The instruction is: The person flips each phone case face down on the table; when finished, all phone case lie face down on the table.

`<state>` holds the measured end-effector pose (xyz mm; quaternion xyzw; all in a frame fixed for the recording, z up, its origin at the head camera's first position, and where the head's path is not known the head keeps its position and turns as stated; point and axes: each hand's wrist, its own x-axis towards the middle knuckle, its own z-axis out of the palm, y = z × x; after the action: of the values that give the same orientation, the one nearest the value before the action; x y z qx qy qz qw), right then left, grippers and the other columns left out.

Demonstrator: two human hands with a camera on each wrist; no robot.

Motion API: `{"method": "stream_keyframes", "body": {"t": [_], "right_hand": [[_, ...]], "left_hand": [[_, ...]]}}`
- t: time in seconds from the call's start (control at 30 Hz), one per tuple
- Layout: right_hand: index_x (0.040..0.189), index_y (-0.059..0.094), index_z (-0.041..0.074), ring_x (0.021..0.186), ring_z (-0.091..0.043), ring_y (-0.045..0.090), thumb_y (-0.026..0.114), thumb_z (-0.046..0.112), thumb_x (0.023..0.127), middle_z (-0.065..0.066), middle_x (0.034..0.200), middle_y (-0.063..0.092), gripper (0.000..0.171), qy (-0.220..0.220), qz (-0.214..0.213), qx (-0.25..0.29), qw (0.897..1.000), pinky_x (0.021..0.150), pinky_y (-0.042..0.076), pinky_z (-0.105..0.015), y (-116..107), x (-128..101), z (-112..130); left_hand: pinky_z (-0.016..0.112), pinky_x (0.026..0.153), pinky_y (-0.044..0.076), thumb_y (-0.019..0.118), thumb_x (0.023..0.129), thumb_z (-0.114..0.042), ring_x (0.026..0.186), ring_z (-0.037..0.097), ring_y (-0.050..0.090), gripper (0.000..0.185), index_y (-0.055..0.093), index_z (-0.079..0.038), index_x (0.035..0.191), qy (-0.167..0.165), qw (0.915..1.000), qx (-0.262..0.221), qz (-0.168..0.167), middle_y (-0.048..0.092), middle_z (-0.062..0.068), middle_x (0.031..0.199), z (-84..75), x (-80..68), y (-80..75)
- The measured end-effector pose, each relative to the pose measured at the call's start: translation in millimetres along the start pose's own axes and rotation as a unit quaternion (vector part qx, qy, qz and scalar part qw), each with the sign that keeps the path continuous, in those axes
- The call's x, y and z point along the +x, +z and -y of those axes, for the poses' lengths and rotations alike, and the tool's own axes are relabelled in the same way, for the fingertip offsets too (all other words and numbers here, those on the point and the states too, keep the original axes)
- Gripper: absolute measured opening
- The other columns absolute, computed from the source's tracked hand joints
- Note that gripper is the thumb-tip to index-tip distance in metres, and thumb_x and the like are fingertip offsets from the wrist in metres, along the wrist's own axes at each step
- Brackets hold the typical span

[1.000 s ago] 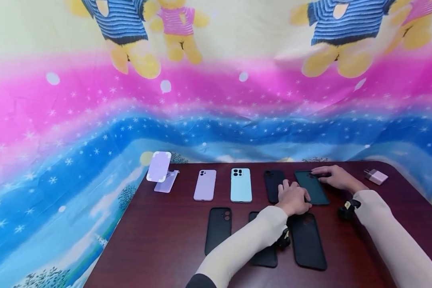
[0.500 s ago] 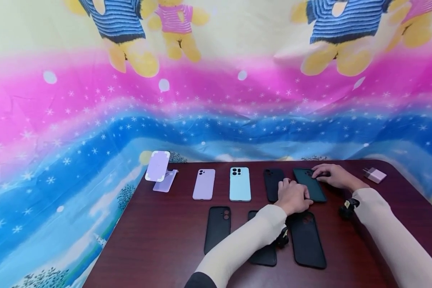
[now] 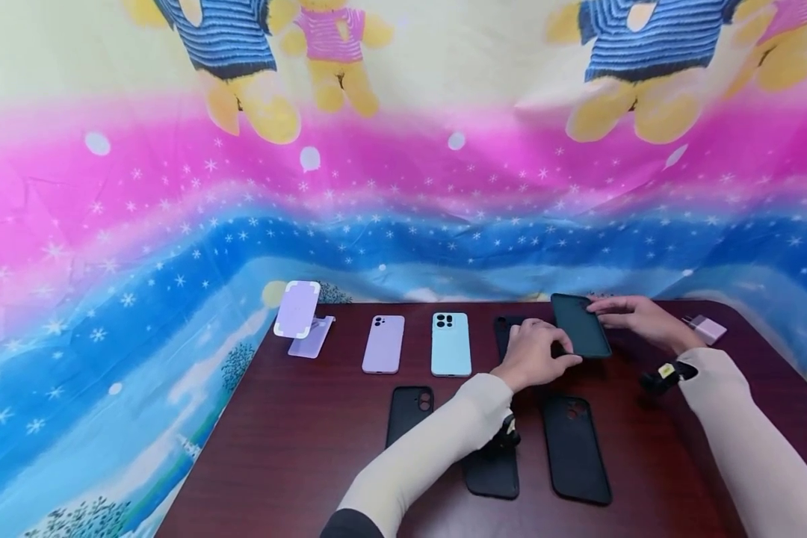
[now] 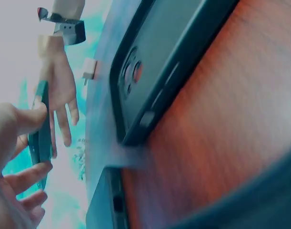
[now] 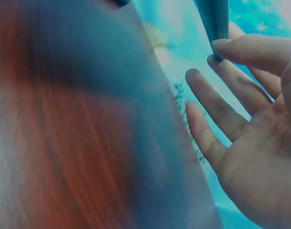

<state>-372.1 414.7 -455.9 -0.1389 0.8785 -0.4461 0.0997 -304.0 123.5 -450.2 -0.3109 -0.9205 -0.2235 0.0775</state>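
A dark green phone case (image 3: 583, 332) is held tilted above the table by both hands. My left hand (image 3: 533, 353) grips its lower left edge between thumb and fingers; in the left wrist view the case (image 4: 43, 126) is seen edge-on. My right hand (image 3: 635, 317) pinches its upper right side; the right wrist view shows thumb and index finger on a corner of the case (image 5: 216, 28), the other fingers spread. Behind the left hand, a dark phone or case (image 3: 501, 334) lies partly hidden.
Black phone cases (image 3: 578, 456) (image 3: 409, 415) (image 3: 491, 478) lie in the front row, one partly under the left sleeve. A mint phone (image 3: 450, 345), a lavender phone (image 3: 383, 345) and a lavender phone stand (image 3: 309, 336) line the back. A charger plug (image 3: 707, 329) sits behind the right wrist.
The green phone case has come up off the table and tilted, carried by both hands. My left hand has turned and shifted slightly left; the right has risen a little.
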Motion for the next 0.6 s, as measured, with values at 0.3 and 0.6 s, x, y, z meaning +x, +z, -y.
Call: {"method": "stream_keyframes", "body": {"t": [0.3, 0.6], "right_hand": [[0.156, 0.041, 0.0, 0.118, 0.008, 0.063, 0.055, 0.021, 0.108, 0.031, 0.142, 0.048, 0.053, -0.071, 0.021, 0.105, 0.992, 0.097, 0.057, -0.024, 0, 6, 14], [0.156, 0.038, -0.004, 0.121, 0.006, 0.063, 0.053, 0.013, 0.108, 0.024, 0.144, 0.055, 0.053, -0.119, 0.028, 0.149, 0.981, 0.095, 0.056, -0.021, 12, 13, 36]], "left_hand": [[0.025, 0.095, 0.041, 0.066, 0.098, -0.05, 0.111, 0.01, 0.063, 0.02, 0.073, -0.032, 0.093, 0.041, 0.997, -0.065, -0.013, 0.076, -0.013, 0.104, 17.2, -6.1, -20.5], [0.024, 0.096, 0.041, 0.068, 0.096, -0.051, 0.114, 0.004, 0.059, 0.018, 0.069, -0.034, 0.093, 0.051, 0.9964, -0.061, -0.029, 0.07, -0.019, 0.104, 32.0, -18.5, -44.9]]}}
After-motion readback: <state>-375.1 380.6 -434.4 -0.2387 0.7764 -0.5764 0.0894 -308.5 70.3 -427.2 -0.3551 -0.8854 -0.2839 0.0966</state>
